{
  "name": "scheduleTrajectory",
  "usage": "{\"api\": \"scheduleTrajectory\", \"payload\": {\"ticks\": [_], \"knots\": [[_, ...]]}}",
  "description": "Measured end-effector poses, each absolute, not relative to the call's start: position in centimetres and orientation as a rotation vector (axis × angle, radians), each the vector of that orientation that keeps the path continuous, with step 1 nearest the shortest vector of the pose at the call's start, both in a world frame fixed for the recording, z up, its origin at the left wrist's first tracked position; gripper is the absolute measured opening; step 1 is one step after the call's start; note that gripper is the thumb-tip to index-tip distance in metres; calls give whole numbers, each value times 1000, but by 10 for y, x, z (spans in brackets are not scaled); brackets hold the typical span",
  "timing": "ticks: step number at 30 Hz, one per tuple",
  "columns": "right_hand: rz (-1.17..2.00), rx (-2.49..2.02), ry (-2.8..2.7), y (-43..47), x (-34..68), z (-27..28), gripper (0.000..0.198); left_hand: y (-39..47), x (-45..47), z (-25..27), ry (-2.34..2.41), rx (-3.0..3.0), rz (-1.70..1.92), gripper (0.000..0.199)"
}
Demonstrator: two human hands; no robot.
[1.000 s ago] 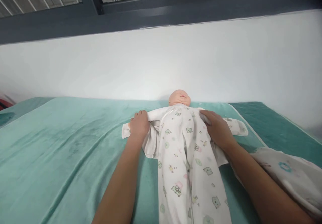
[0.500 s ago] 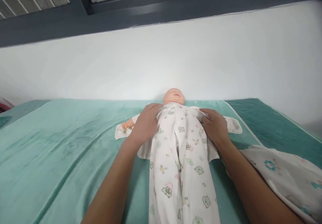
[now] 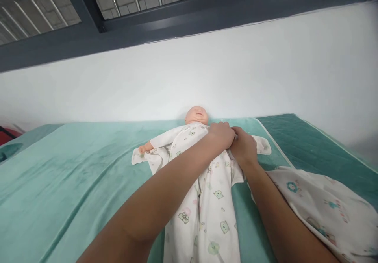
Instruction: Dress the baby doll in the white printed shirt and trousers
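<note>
A baby doll (image 3: 197, 115) lies on its back, head toward the wall. A white printed baby garment (image 3: 218, 194) with two long legs covers its front. On the left, the doll's white-sleeved arm (image 3: 167, 136) rests over a spread printed sleeve (image 3: 138, 156). My left hand (image 3: 223, 134) reaches across the doll to its right-side shoulder, fingers curled on the garment's edge. Close against it, my right hand (image 3: 243, 147) is closed on cloth at the same side. Both hands hide the doll's other arm and the pinched fabric. Another printed sleeve end (image 3: 264, 145) sticks out beyond my right hand.
Green sheeting (image 3: 88, 176) covers the bed, with a darker green pad (image 3: 319, 145) at right. A printed white cloth (image 3: 330, 212) lies bunched at lower right. A white wall (image 3: 147, 82) and a dark barred window frame (image 3: 177, 19) stand behind. Something red (image 3: 10, 135) is at far left.
My left hand has moved from the doll's left side across to the right, beside my right hand. The doll's left-side arm is now uncovered. The view has shifted slightly.
</note>
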State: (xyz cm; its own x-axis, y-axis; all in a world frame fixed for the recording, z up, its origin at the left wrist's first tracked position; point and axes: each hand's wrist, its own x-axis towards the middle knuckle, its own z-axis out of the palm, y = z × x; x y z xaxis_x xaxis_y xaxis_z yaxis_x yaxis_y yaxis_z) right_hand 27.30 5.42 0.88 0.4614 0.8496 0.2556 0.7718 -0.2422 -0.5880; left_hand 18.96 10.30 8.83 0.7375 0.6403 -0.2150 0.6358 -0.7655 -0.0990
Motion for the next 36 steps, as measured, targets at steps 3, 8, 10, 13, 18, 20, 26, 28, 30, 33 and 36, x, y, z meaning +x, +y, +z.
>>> {"api": "scheduleTrajectory", "payload": {"ticks": [3,8,10,13,18,20,26,28,30,33,36], "knots": [[150,-2076,-1376,54,274,12,39,110,199,77,-1082,-2867,413,38],[147,-2070,-1348,56,279,10,38,128,197,79,-1141,-2827,531,30],[155,-2065,-1311,56,281,8,39,134,192,84,-1160,-2807,539,32],[178,-2082,-1285,56,283,7,39,138,188,86,-1171,-2784,548,35],[262,-2139,-1314,56,282,10,39,135,196,74,-988,-2869,593,30],[274,-2159,-1325,56,282,11,41,134,200,70,-894,-2914,585,29],[311,-2128,-1262,58,287,9,44,137,195,68,-808,-2899,504,32],[311,-2088,-1223,59,290,7,44,136,190,75,-806,-2869,475,32],[287,-2045,-1180,60,292,3,44,134,184,85,-802,-2836,445,30],[254,-1954,-1125,61,295,-2,44,130,172,104,-786,-2789,419,28],[253,-1846,-1109,62,299,-5,44,126,158,121,-816,-2736,427,31]]}}
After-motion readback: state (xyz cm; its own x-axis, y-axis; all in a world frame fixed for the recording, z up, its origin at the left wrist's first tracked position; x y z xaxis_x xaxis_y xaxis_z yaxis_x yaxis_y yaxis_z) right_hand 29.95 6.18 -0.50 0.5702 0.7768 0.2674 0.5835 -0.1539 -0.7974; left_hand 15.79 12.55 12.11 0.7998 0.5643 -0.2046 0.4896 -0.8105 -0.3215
